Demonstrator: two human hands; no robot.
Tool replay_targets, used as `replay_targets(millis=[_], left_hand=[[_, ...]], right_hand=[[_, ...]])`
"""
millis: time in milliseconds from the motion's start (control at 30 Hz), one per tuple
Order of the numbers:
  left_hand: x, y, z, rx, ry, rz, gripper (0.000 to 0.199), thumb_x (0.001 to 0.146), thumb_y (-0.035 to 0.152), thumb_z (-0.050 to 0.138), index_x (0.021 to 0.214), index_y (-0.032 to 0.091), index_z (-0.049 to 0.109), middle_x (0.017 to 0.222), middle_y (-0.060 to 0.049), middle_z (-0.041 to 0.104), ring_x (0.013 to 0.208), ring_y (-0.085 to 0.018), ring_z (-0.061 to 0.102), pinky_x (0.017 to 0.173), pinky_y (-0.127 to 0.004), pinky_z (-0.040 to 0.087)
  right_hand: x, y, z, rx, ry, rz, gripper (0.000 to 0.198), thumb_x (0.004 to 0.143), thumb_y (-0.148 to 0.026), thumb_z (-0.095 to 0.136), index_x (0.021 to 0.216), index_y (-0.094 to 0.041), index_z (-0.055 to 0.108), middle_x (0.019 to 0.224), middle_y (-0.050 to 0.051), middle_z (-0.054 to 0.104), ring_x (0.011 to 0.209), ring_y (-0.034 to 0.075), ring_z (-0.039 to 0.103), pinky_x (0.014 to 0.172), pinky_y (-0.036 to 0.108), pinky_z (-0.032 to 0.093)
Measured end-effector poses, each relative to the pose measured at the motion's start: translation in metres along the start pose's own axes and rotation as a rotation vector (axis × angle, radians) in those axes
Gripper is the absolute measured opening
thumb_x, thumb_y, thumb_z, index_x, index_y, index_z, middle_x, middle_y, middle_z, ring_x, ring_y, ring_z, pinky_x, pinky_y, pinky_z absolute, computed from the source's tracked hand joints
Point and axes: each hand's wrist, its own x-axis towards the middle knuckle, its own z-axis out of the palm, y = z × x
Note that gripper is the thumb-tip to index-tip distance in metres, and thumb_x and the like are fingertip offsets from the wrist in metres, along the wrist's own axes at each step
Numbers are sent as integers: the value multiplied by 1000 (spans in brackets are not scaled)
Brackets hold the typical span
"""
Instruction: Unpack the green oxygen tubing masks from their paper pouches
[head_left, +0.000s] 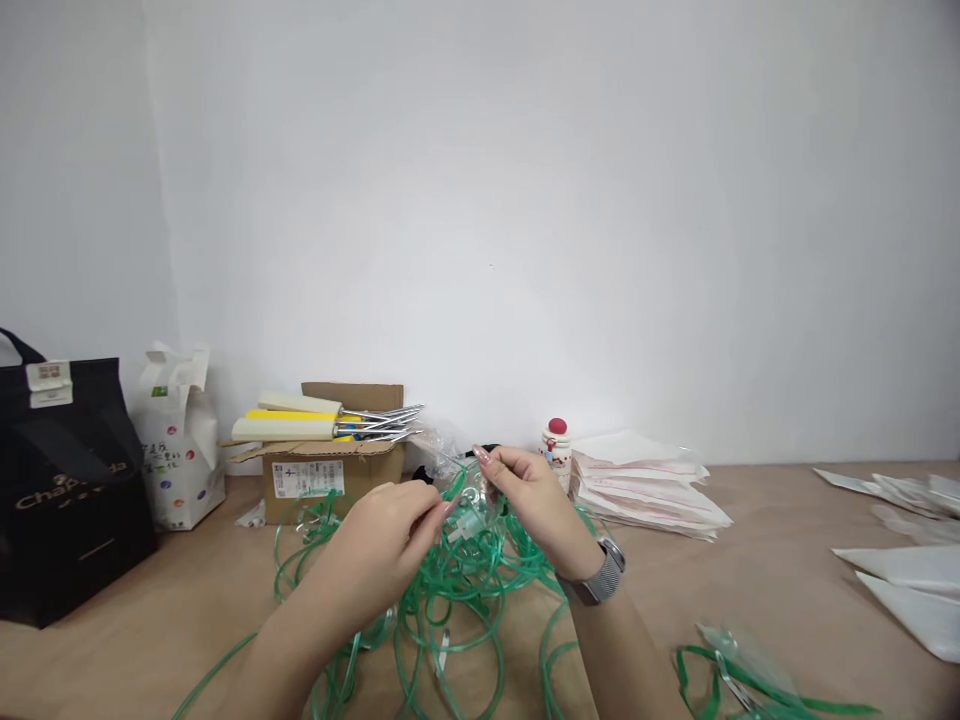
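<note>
Both my hands are raised in the middle over a tangle of green tubing [480, 590]. Between them is a clear plastic mask [474, 505] with a pale connector. My left hand [397, 525] has thumb and index finger pressed together at the mask's left side, by a green strap [454, 484]. Opposite it, my right hand [529, 495], with a watch on the wrist, pinches the mask's upper right edge. The fingers partly cover the mask, so the exact grip points are hard to see. A small metal strip [442, 650] lies among the loops below.
Behind on the left stands a cardboard box [337, 487] topped with long-handled metal tools. A white paper bag [180, 450] and a black bag [67, 500] are further left. Behind my right hand are a bottle [556, 448] and paper pouches [649, 495]. Another strapped clear piece [750, 670] lies front right.
</note>
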Motion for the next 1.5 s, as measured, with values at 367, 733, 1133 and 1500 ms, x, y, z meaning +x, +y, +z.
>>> replay_targets(millis=[367, 733, 1133, 1500], left_hand=[[2, 3, 12, -102, 144, -51, 35, 89, 48, 36, 69, 21, 44, 67, 1, 52, 64, -16, 47, 59, -28, 33], [7, 6, 27, 108, 390, 111, 29, 93, 27, 31, 66, 21, 37, 62, 2, 44, 59, -14, 39, 58, -28, 30], [3, 14, 25, 158, 332, 133, 33, 94, 28, 30, 64, 20, 42, 60, 1, 50, 56, -14, 44, 56, -27, 31], [8, 0, 26, -95, 127, -93, 25, 89, 40, 41, 92, 21, 57, 89, -4, 61, 82, -20, 57, 70, -32, 43]], right_hand=[[-8, -11, 7, -2, -83, -25, 35, 85, -42, 47, 60, -17, 51, 56, -3, 47, 55, 11, 41, 55, 24, 32], [-10, -15, 7, 132, -87, -81, 35, 84, -41, 49, 58, -19, 46, 55, -3, 43, 56, 11, 39, 56, 24, 31], [5, 8, -21, -25, 327, -44, 41, 76, -51, 55, 53, -19, 46, 51, -4, 41, 51, 11, 37, 51, 26, 29], [4, -2, -1, 797, 324, 141, 22, 57, -30, 78, 71, -16, 67, 61, -3, 60, 56, 8, 51, 54, 20, 41]])
